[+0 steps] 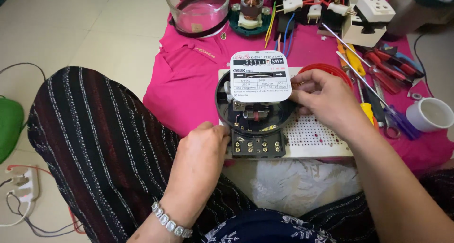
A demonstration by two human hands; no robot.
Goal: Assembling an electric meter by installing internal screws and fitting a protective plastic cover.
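1. Sitting on the floor, the person has a striped-trousered knee (94,143) nearest the camera; a pale plastic bag (298,186) lies between the legs.
2. Left hand (201,151), with a stone bracelet (171,221) at the wrist: grip closed round the lower-left rim of the opened electricity meter (255,108), thumb on the black round base.
3. Right hand (326,99): grip pinched on the meter's right edge, fingertips at the white dial plate (261,76).
4. Meter sits on a white perforated board (312,136), terminal block (257,144) facing the person, cover off.
5. Handling, by my read: rigid plastic shell with some weight from the coils; the exposed mechanism and dial plate are fragile. Best held by the black rim or terminal block, not the plate.
6. Right of the board: screwdrivers and pliers (378,77), a white cup (430,114), a red ring-shaped lid (326,70).
7. Farther, on the pink cloth (189,73): glass bowl (197,9), small motor (250,11), white socket box (369,18), plugs with wires (302,4).
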